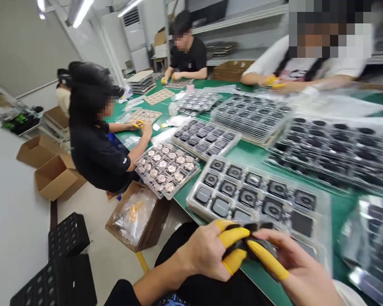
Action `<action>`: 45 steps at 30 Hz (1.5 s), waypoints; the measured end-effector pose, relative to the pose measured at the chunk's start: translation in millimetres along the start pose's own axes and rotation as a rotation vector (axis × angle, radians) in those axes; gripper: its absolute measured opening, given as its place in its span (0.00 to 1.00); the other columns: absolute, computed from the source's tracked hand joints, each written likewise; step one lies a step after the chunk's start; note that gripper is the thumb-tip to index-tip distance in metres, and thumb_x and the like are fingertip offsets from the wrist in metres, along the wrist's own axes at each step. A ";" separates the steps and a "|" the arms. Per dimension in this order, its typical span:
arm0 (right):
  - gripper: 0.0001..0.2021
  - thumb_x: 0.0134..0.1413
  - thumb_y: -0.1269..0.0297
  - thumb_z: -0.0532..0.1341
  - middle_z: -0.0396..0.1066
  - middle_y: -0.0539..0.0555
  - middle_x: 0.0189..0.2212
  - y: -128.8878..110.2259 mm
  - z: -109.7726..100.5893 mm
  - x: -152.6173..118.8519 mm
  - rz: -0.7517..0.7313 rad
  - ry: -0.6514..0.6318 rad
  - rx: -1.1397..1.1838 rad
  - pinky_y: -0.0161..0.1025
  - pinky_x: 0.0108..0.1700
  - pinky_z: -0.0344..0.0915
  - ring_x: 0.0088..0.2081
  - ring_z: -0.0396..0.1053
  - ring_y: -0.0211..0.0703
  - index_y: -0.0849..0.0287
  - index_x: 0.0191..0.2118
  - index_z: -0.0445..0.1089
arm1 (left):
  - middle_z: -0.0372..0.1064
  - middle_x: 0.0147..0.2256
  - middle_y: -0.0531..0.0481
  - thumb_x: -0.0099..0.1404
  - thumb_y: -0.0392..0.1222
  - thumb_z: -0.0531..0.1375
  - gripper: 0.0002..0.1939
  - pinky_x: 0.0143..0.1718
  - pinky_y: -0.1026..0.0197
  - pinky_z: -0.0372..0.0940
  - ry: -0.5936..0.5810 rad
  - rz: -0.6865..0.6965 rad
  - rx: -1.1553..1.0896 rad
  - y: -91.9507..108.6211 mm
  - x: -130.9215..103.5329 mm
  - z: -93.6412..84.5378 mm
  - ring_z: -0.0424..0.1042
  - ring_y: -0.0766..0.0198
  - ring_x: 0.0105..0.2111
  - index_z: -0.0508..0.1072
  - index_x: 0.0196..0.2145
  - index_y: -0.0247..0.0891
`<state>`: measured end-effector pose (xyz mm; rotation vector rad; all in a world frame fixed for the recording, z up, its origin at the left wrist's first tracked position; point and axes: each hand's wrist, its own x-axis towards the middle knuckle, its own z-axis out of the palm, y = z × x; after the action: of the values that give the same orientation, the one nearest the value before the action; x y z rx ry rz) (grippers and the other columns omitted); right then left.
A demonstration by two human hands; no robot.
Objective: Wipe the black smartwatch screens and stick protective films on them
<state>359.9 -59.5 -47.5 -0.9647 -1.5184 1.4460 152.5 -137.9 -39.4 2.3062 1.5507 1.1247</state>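
Note:
Both hands meet at the front edge of the green table, wearing yellow finger covers. My left hand (218,248) has its fingers wrapped round a dark, blurred part (252,242). On the right side of that same part, my right hand (290,259) pinches it with thumb and fingers. The part's exact shape is smeared by motion. Just beyond the hands lies a stack of clear trays (321,216) with black square pieces in its pockets, some showing round rings and some plain grey faces.
A tray of round shiny parts (169,170) overhangs the table edge at left. More stacked trays (252,114) stand behind. An open carton (140,216) holding plastic bags is below. Three people work around the green table (250,153).

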 end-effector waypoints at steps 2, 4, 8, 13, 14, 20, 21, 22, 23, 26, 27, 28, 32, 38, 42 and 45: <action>0.23 0.47 0.39 0.81 0.85 0.56 0.40 -5.2 8.8 4.6 0.077 0.035 0.084 0.38 0.42 0.84 0.42 0.85 0.54 0.49 0.41 0.83 | 0.82 0.56 0.30 0.72 0.46 0.66 0.34 0.54 0.47 0.86 -0.005 0.073 -0.004 -2.5 6.3 -7.5 0.87 0.42 0.55 0.70 0.71 0.35; 0.25 0.47 0.38 0.82 0.85 0.57 0.40 -13.4 10.3 7.1 0.144 0.036 0.142 0.39 0.42 0.84 0.41 0.84 0.53 0.50 0.41 0.83 | 0.83 0.53 0.31 0.72 0.49 0.68 0.34 0.50 0.48 0.87 -0.012 0.133 0.011 -5.1 14.7 -9.4 0.87 0.43 0.52 0.70 0.71 0.36; 0.25 0.53 0.36 0.79 0.84 0.57 0.40 -31.8 3.7 -3.8 0.161 0.012 0.177 0.42 0.42 0.83 0.40 0.83 0.52 0.51 0.44 0.82 | 0.85 0.46 0.35 0.77 0.46 0.64 0.22 0.44 0.51 0.86 0.018 0.154 0.010 -2.6 30.7 -5.8 0.87 0.48 0.44 0.77 0.65 0.37; 0.19 0.64 0.39 0.73 0.78 0.54 0.35 -43.4 -1.5 -22.3 0.012 0.183 0.011 0.42 0.34 0.73 0.32 0.73 0.46 0.50 0.45 0.83 | 0.86 0.43 0.40 0.81 0.44 0.62 0.13 0.45 0.54 0.82 -0.081 -0.044 -0.210 12.6 47.4 -2.4 0.86 0.53 0.41 0.85 0.53 0.41; 0.18 0.66 0.40 0.72 0.79 0.55 0.36 -42.9 -3.3 -23.4 0.015 0.211 0.003 0.43 0.36 0.73 0.34 0.74 0.47 0.51 0.45 0.83 | 0.86 0.42 0.41 0.81 0.44 0.62 0.12 0.46 0.55 0.82 -0.101 -0.082 -0.269 14.1 50.6 -0.7 0.85 0.54 0.41 0.85 0.52 0.40; 0.22 0.66 0.38 0.70 0.81 0.56 0.40 -39.1 -32.5 -22.6 0.117 0.209 0.092 0.45 0.41 0.75 0.38 0.76 0.49 0.53 0.46 0.83 | 0.85 0.53 0.40 0.75 0.56 0.70 0.26 0.54 0.51 0.81 -0.319 -0.059 -0.485 0.3 69.8 9.8 0.85 0.51 0.51 0.80 0.64 0.42; 0.23 0.65 0.37 0.71 0.81 0.56 0.40 -40.1 -38.4 -21.7 0.133 0.161 0.110 0.45 0.41 0.75 0.38 0.76 0.49 0.53 0.46 0.83 | 0.84 0.56 0.39 0.73 0.59 0.72 0.31 0.56 0.50 0.81 -0.338 -0.016 -0.492 -4.6 73.6 11.2 0.85 0.50 0.54 0.78 0.67 0.43; 0.23 0.63 0.37 0.72 0.81 0.56 0.40 -41.1 -43.5 -20.6 0.148 0.106 0.122 0.44 0.41 0.74 0.38 0.76 0.49 0.54 0.45 0.83 | 0.83 0.58 0.38 0.71 0.61 0.73 0.35 0.58 0.49 0.81 -0.350 0.033 -0.492 -9.5 77.3 12.6 0.84 0.49 0.56 0.76 0.70 0.45; 0.23 0.63 0.37 0.73 0.81 0.55 0.40 -41.9 -47.7 -19.3 0.158 0.056 0.130 0.44 0.40 0.73 0.38 0.75 0.48 0.54 0.44 0.83 | 0.82 0.59 0.38 0.70 0.62 0.73 0.39 0.59 0.48 0.81 -0.359 0.085 -0.487 -14.1 80.8 14.3 0.84 0.48 0.58 0.74 0.72 0.46; 0.22 0.61 0.40 0.75 0.77 0.52 0.36 -40.6 -53.0 -15.8 0.176 -0.036 0.158 0.42 0.37 0.70 0.34 0.71 0.45 0.55 0.44 0.81 | 0.82 0.58 0.38 0.66 0.64 0.74 0.44 0.57 0.48 0.82 -0.347 0.218 -0.469 -24.7 86.8 20.2 0.85 0.47 0.56 0.72 0.73 0.47; 0.22 0.60 0.41 0.75 0.75 0.50 0.34 -38.7 -52.7 -15.4 0.189 -0.046 0.185 0.41 0.36 0.68 0.33 0.69 0.43 0.55 0.44 0.79 | 0.83 0.57 0.38 0.65 0.64 0.74 0.44 0.56 0.49 0.83 -0.328 0.245 -0.464 -26.5 86.9 22.4 0.85 0.48 0.55 0.73 0.73 0.48; 0.21 0.60 0.42 0.76 0.73 0.48 0.32 -36.3 -51.9 -15.4 0.207 -0.053 0.218 0.40 0.35 0.67 0.32 0.68 0.42 0.54 0.45 0.78 | 0.83 0.55 0.39 0.66 0.64 0.74 0.43 0.54 0.51 0.83 -0.306 0.263 -0.461 -27.4 86.1 24.4 0.86 0.49 0.53 0.73 0.73 0.47; 0.18 0.61 0.48 0.76 0.70 0.47 0.32 -26.9 -47.2 -19.0 0.239 -0.048 0.283 0.39 0.34 0.65 0.32 0.65 0.41 0.54 0.45 0.73 | 0.84 0.51 0.42 0.65 0.64 0.74 0.42 0.48 0.56 0.83 -0.248 0.271 -0.427 -24.2 77.7 30.5 0.87 0.53 0.47 0.75 0.71 0.46; 0.10 0.69 0.54 0.70 0.73 0.49 0.36 -25.7 -48.7 -26.4 0.158 -0.006 0.134 0.38 0.38 0.66 0.35 0.67 0.41 0.54 0.42 0.75 | 0.84 0.45 0.46 0.61 0.62 0.78 0.40 0.46 0.56 0.83 -0.219 0.241 -0.383 -17.4 67.4 36.5 0.86 0.55 0.42 0.79 0.65 0.43; 0.05 0.73 0.61 0.65 0.75 0.50 0.38 -25.0 -51.6 -34.1 0.100 0.014 -0.024 0.38 0.37 0.66 0.35 0.69 0.41 0.53 0.41 0.74 | 0.84 0.46 0.45 0.61 0.64 0.78 0.37 0.47 0.55 0.84 -0.208 0.209 -0.361 -14.4 65.5 40.4 0.87 0.54 0.43 0.80 0.60 0.41; 0.04 0.73 0.68 0.62 0.76 0.53 0.42 -25.1 -52.3 -44.0 -0.013 0.093 -0.221 0.39 0.41 0.69 0.41 0.73 0.44 0.53 0.42 0.72 | 0.85 0.48 0.43 0.62 0.61 0.79 0.35 0.49 0.54 0.84 -0.206 0.204 -0.374 -10.8 63.7 45.0 0.87 0.53 0.46 0.80 0.59 0.40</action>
<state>425.1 -81.6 -23.8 -1.1350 -1.6357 1.2239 185.6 -66.7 -44.8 2.2676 0.9580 1.0706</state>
